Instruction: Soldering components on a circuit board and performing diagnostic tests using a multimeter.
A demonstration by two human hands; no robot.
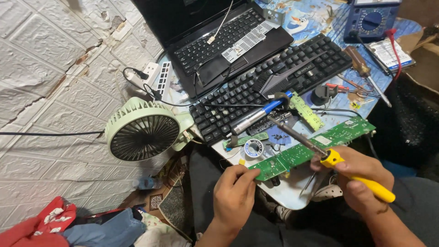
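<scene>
My left hand (234, 194) pinches the near end of a long green circuit board (315, 146) that lies across the small table's edge. My right hand (361, 178) grips a yellow-handled soldering iron (338, 161); its metal shaft reaches up and left, with the tip (270, 118) over the area beside the black keyboard (274, 84). A blue-handled tool (258, 114) lies on the keyboard's near edge. A spool of solder wire (254, 148) sits just beyond the board.
A pale green desk fan (142, 130) stands at the left. An open black laptop (219, 36), a power strip (155, 75), a blue multimeter (371, 20), a screwdriver (366, 73) and a second small green board (306, 111) crowd the table. Clothes (68, 226) lie at lower left.
</scene>
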